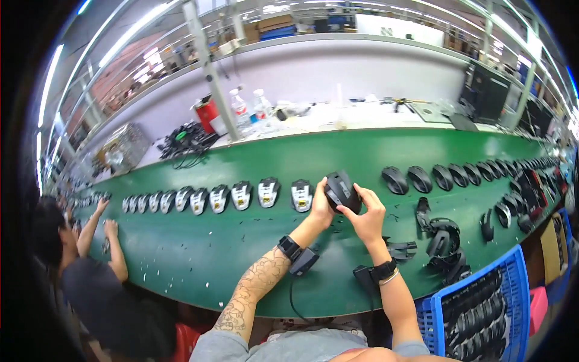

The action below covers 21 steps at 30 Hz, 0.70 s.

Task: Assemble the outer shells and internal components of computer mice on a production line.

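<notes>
A black computer mouse (341,192) is held up over the green bench between my two hands. My left hand (322,205) grips its left side, and my right hand (367,212) has its fingers and thumb pressed on the right side. Just left of it lies an open mouse body (301,195) with a pale inner part showing, at the end of a row of similar ones. On the right, a closed black mouse (395,180) begins another row running toward the far right. Loose black shell pieces (445,234) are heaped right of my right hand.
The green bench (199,259) carries small scattered scraps. A blue crate (434,320) of black parts stands at lower right. Bottles (239,110) and a cable tangle (188,140) sit along the back. At left, a person in a dark shirt (108,301) works on the same bench.
</notes>
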Tool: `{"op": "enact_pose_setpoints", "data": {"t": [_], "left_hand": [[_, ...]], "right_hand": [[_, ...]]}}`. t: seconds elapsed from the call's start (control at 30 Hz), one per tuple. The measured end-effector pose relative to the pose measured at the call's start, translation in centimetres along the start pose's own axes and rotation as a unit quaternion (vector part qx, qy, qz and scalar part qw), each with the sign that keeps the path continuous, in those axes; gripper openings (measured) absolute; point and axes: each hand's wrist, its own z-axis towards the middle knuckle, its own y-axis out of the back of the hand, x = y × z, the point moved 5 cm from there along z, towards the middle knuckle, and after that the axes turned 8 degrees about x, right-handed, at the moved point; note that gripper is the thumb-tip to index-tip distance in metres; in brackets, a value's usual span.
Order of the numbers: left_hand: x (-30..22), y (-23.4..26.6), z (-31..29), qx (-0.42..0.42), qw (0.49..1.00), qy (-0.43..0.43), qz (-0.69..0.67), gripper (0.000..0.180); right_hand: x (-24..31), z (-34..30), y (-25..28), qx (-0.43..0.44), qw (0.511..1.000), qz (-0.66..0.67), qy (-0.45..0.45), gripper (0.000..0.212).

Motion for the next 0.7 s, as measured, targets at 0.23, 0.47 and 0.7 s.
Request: {"op": "enact_pose_setpoints", "data": {"t": [0.23, 0.47, 0.7], "left_hand": [[0.0, 2.2, -4.0, -0.033, 0.993, -0.088, 0.07, 0.063], [0.1, 4.8, -6.3, -0.059, 0.982, -0.155, 0.093, 0.05], [-0.4, 8.1, -7.6, -0.12, 0.979, -0.129, 0.107, 0.096]], "right_hand": [[1.4, -0.9, -2.3, 0.067, 0.997, 0.017, 0.018, 0.058], [1.3, -1.4, -4.8, 0.132, 0.991, 0.005, 0.002, 0.058], [1.9, -3.4, -7.3, 0.26, 0.958, -0.122, 0.014, 0.043]]}}
